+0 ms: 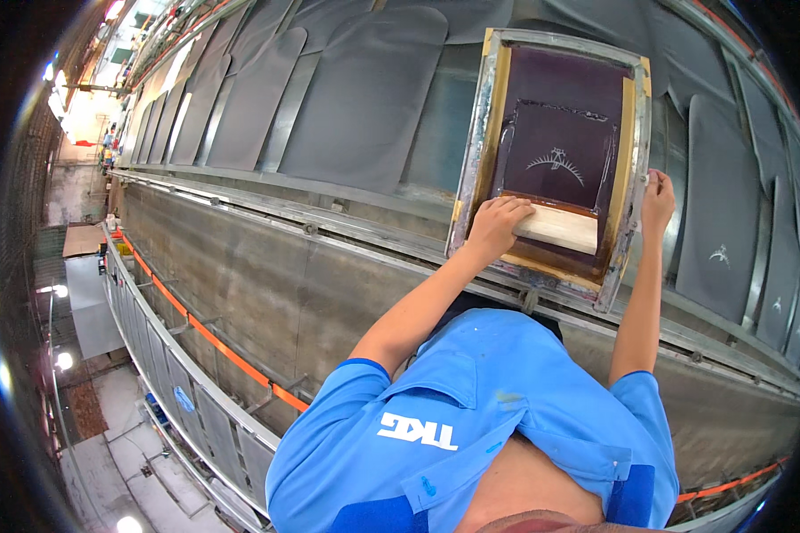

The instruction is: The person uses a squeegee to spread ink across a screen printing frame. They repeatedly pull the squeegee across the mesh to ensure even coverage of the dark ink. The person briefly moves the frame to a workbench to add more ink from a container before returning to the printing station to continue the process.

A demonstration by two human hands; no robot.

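A screen-printing frame (569, 40) lies on the long table in front of me, slightly tilted in view. Its dark mesh (551, 75) carries a pale curved, leaf-like design (556, 164). Inside the frame, below the design, rests a squeegee with a pale wooden handle (560, 229). My left hand (500, 224) is closed around the squeegee's left end; its thumb side is partly hidden. At the frame's right edge, my right hand (658, 202) grips the rim with bent fingers. Brown ink shows on the mesh around the squeegee.
Dark grey cut pieces (378, 98) lie in a row along the table, left and right of the frame. One piece at the right (716, 213) bears a pale print. A metal rail (329, 222) runs along the near table edge. An orange pipe (196, 324) lies lower left.
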